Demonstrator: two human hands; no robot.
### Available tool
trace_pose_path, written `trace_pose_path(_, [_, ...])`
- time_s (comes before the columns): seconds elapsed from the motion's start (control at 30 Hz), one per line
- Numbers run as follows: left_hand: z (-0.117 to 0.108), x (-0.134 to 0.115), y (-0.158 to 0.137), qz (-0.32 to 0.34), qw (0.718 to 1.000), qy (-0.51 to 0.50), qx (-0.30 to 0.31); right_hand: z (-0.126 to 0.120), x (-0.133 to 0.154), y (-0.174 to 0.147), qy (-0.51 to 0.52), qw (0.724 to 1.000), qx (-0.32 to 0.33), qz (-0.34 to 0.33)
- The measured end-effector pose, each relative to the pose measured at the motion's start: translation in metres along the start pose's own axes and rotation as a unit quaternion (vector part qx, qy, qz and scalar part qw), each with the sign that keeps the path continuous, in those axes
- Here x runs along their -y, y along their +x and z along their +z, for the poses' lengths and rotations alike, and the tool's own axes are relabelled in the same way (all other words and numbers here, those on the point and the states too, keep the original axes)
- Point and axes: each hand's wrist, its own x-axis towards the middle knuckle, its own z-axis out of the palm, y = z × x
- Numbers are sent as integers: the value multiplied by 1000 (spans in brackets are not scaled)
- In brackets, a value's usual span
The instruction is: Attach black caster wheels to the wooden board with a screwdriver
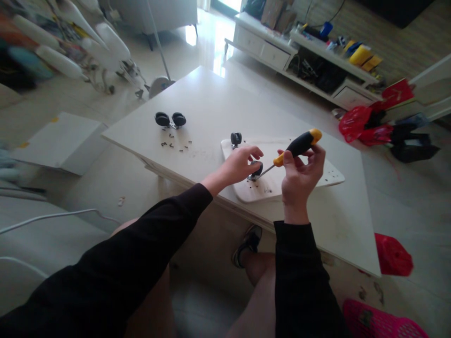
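Observation:
My right hand [302, 174] is closed around the black and yellow handle of a screwdriver [299, 144]. The screwdriver slants down to the left, its tip at the metal plate of a black caster wheel [256, 168]. That caster stands on a white board [273, 180] with several small holes. Beside the same caster is my left hand [239, 163], thumb and fingers apart; whether it touches the wheel I cannot tell. A second caster wheel [236, 138] stands at the board's far left corner. Farther left on the table lie two loose casters [170, 119] and several small screws [171, 144].
The white table [204, 103] carries the board. A low cabinet [260, 44] with clutter stands at the back. On the left are a white box [61, 143] and a blurred white-padded frame [105, 51]. Red bags [359, 124] and a pink basket [382, 324] are on the right.

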Motion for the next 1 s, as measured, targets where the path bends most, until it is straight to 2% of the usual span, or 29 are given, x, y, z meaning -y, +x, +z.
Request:
trace_pose_path(0.27, [6, -10, 5, 33, 993, -79, 77, -2, 5, -1, -78, 996, 44, 20])
trace_pose_path(0.47, [8, -10, 6, 18, 971, -185, 149, -2, 8, -1, -61, 997, 54, 20])
trace_pose_path(0.53, [10, -10, 6, 2, 969, -202, 144, -1, 8, -2, -43, 997, 64, 24])
trace_pose_path(0.73, [16, -11, 5, -49, 975, -203, 76, 4, 11, -4, -9, 996, 74, 45])
trace_pose_path(1.0, [17, -12, 5, -55, 982, -174, 51, 7, 9, -3, -24, 999, 4, 39])
